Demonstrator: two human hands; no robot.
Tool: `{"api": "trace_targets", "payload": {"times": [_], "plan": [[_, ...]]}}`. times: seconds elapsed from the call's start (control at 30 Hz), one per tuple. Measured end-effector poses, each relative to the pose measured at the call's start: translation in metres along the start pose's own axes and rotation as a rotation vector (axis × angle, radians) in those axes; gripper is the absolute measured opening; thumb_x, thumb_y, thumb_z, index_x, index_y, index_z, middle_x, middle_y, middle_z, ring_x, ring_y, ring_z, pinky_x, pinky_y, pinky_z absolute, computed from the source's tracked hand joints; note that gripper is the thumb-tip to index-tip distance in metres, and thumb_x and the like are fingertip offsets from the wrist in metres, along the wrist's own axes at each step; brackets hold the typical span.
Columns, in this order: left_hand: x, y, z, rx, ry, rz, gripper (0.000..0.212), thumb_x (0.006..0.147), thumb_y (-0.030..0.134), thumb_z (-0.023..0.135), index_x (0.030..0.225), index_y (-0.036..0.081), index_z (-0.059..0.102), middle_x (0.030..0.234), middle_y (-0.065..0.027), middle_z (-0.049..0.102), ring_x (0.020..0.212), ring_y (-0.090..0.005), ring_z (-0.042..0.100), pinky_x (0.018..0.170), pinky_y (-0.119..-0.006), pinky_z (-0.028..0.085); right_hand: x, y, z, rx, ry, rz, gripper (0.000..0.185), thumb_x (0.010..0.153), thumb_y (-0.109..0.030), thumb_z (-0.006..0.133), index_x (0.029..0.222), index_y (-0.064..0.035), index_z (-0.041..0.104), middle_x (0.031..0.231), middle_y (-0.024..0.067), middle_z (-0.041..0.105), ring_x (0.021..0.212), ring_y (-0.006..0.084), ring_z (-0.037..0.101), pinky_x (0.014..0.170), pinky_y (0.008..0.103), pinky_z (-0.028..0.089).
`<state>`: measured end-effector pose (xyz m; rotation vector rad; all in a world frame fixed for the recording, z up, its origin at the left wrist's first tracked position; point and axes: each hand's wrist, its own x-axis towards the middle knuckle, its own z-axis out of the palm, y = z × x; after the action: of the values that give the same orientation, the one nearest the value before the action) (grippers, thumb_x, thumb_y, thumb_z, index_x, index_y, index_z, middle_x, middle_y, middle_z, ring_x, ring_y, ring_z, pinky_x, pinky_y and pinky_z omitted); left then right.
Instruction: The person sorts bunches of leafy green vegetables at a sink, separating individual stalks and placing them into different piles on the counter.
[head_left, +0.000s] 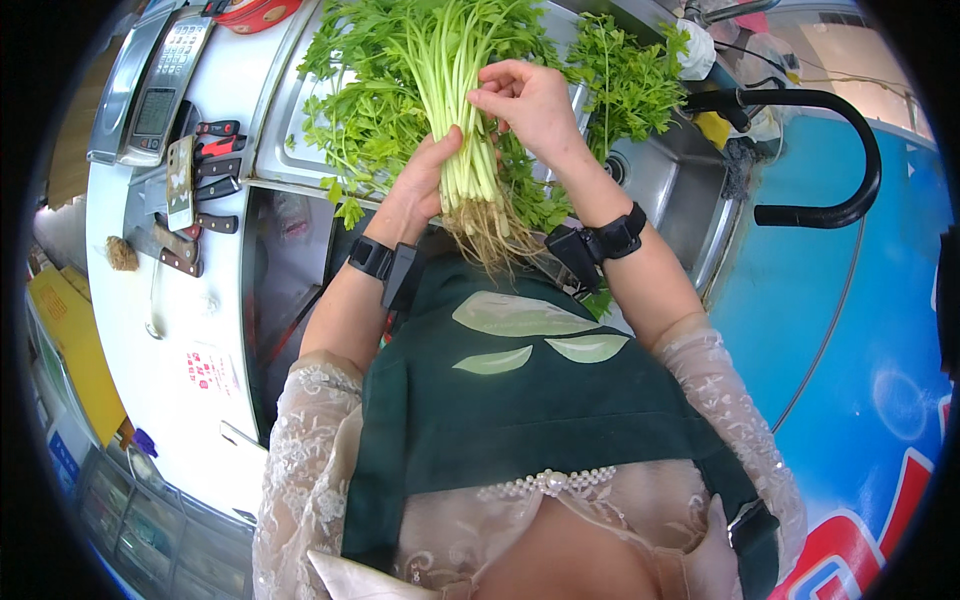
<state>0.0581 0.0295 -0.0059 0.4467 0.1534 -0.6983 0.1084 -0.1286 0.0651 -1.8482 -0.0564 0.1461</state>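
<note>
A bunch of leafy celery (459, 97) with pale green stalks lies across the middle, its brown roots (487, 232) pointing towards my apron. My left hand (429, 174) grips the lower stalks from the left, thumb on top. Against the right side of the stalks is my right hand (531, 105), thumb and forefinger bent close together. Whether a single stalk or leaf is pinched there cannot be made out. More loose celery leaves (360, 112) spread on the metal drainboard (289, 150) beneath and beside the bunch.
Right of the drainboard is a steel sink basin (660, 180), with another leafy heap (622, 82) at its far end. A black curved handle (855, 165) juts in. On the left counter (187, 420) are knives (217, 166), a phone (180, 184) and a digital scale (157, 97).
</note>
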Motion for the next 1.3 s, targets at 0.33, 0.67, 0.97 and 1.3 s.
{"api": "trace_targets", "payload": {"times": [0.33, 0.67, 0.97, 1.3], "plan": [[-0.002, -0.003, 0.016, -0.005, 0.059, 0.062, 0.049, 0.083, 0.017, 0.067, 0.123, -0.002, 0.046, 0.106, -0.0171, 0.061, 0.095, -0.0276, 0.065, 0.082, -0.041, 0.057, -0.01, -0.005, -0.011, -0.043, -0.124, -0.081, 0.02, 0.081, -0.01, 0.071, 0.097, 0.0006, 0.067, 0.077, 0.0045, 0.065, 0.063, 0.0086, 0.061, 0.057, 0.0215, 0.049], [0.0, -0.01, 0.005, -0.151, 0.104, 0.064, 0.042, 0.084, 0.013, 0.066, 0.119, -0.003, 0.049, 0.103, -0.0163, 0.062, 0.089, -0.0263, 0.066, 0.077, -0.04, 0.058, -0.049, -0.024, -0.025, 0.058, -0.126, 0.08, 0.012, 0.081, -0.01, 0.07, 0.083, 0.001, 0.067, 0.07, 0.0059, 0.066, 0.062, 0.0102, 0.06, 0.058, 0.0237, 0.048], [-0.019, 0.03, 0.073, 0.06, -0.046, 0.263, 0.076, 0.066, 0.026, 0.08, 0.126, 0.004, 0.039, 0.092, -0.0064, 0.05, 0.086, -0.0205, 0.056, 0.084, -0.037, 0.051, -0.035, 0.022, -0.072, -0.97, -0.23, 0.041, 0.025, 0.079, -0.022, 0.067, 0.095, -0.0023, 0.066, 0.074, 0.0148, 0.066, 0.069, 0.0322, 0.064, 0.061, 0.0408, 0.051], [-0.013, 0.034, 0.059, 0.115, -0.009, 0.306, 0.062, 0.07, 0.016, 0.077, 0.121, -0.002, 0.048, 0.098, -0.0138, 0.061, 0.085, -0.0255, 0.064, 0.074, -0.039, 0.056, -0.036, -0.017, -0.053, 0.377, -0.213, 0.121, 0.052, 0.085, -0.022, 0.069, 0.127, 0.0012, 0.05, 0.122, 0.0118, 0.058, 0.108, 0.0181, 0.056, 0.092, 0.032, 0.045]]}}
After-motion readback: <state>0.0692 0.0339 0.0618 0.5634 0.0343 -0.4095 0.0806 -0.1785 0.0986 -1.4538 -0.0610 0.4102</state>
